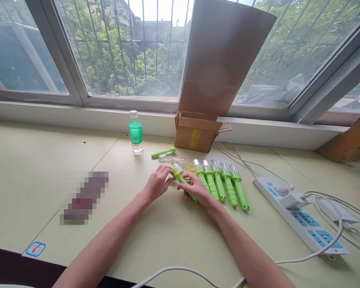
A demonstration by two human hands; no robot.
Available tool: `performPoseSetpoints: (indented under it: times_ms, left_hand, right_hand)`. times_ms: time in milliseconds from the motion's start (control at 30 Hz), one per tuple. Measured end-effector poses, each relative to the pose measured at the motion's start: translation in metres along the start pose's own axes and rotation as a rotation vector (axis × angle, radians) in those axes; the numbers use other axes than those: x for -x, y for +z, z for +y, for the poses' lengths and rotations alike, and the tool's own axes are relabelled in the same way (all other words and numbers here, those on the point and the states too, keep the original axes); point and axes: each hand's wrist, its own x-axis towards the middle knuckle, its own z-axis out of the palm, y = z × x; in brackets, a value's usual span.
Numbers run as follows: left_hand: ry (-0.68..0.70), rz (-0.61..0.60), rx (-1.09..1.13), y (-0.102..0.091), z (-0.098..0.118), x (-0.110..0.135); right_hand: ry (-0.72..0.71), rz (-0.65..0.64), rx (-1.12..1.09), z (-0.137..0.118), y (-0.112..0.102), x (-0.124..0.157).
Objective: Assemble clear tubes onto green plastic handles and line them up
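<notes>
Between my hands is a green light stick [184,185] with a yellow-green threaded collar, tilted up to the left. My right hand [199,190] is wrapped round its green handle. At the collar end, my left hand [158,185] has its fingers closed on the stick. A clear piece [177,168] shows just beyond the collar; I cannot tell whether it is attached. Behind my hands lie clear caps [166,157], a loose green handle [159,153] and a yellow ring [191,168]. To the right, several green light sticks [228,188] with clear tops lie in a row.
A water bottle [135,134] stands near the window sill, left of an open cardboard box [195,134]. On the right lies a white power strip [300,218] with plugs and cables. A white cable [180,269] crosses the front edge. A blurred-out item [84,199] lies left.
</notes>
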Motion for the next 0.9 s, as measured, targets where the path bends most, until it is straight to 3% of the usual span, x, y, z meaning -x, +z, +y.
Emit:
performPoseSetpoints:
  times_ms: [300,633,733,900]
  left_hand:
    - [0.024,0.063,-0.028,-0.003,0.003,-0.001]
    - [-0.073,0.072,0.102,-0.006,0.007,-0.001]
    - [-0.203,0.146,0.300,-0.008,0.011,-0.004]
    - [-0.581,0.288,0.827,-0.015,0.005,-0.010]
  right_hand:
    - [-0.023,-0.093,-0.006,-0.006,0.003,0.003]
    - [-0.003,-0.097,0.006,-0.008,0.004,0.003]
    - [0.007,-0.074,-0.046,-0.007,0.003,0.003]
    - [0.024,-0.056,-0.080,-0.007,0.002,0.004]
